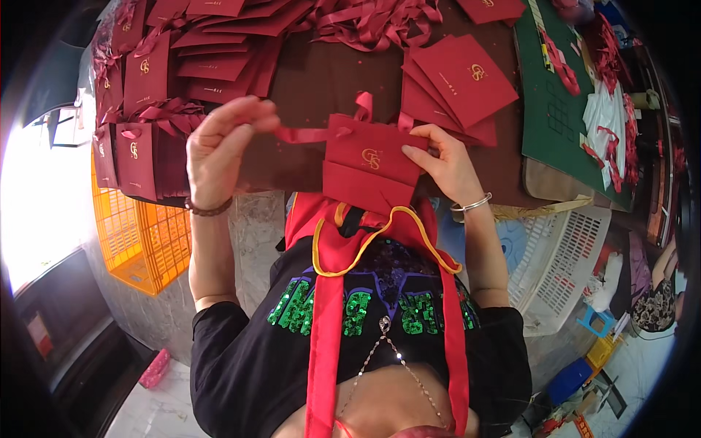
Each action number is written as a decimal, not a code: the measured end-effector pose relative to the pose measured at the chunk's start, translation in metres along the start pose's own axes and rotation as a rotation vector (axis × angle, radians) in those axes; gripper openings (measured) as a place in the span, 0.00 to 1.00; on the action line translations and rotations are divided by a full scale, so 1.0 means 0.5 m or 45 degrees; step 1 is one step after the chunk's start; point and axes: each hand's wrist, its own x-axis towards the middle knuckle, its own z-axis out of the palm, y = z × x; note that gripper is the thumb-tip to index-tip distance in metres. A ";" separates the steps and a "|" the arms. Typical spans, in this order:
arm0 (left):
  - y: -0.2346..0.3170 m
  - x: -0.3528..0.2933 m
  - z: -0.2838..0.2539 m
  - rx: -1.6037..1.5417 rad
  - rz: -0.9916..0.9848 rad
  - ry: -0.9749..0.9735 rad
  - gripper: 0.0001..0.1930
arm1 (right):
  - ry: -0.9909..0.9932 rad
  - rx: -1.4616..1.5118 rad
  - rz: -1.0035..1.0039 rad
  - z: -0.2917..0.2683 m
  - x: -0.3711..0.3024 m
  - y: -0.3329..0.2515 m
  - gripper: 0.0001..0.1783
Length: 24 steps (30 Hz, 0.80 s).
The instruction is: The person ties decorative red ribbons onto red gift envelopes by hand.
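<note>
My left hand (217, 153) pinches loose, glossy red ribbon (301, 136); my right hand (450, 162) clamps its rectangular red paper bag (374, 174); ribboned bags (136, 166) leftward seem done.

A brown-covered table (314, 80) spans the upper middle; strong white light floods the left side, washing out detail there; the floor (157, 325) is grey and marbled, paler toward the lower edge; an orange crate (162, 237) and a white crate (558, 266) stand near the table, left and right.
</note>
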 end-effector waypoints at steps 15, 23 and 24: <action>-0.074 0.014 0.205 1.166 0.083 -0.296 0.06 | -0.151 0.298 0.071 0.000 0.010 0.003 0.17; -0.100 0.009 0.235 1.366 0.335 -0.325 0.08 | -0.094 0.136 0.055 0.000 0.007 0.008 0.16; -0.102 0.009 0.240 1.256 0.188 -0.310 0.07 | -0.078 0.075 0.038 0.000 0.006 0.008 0.16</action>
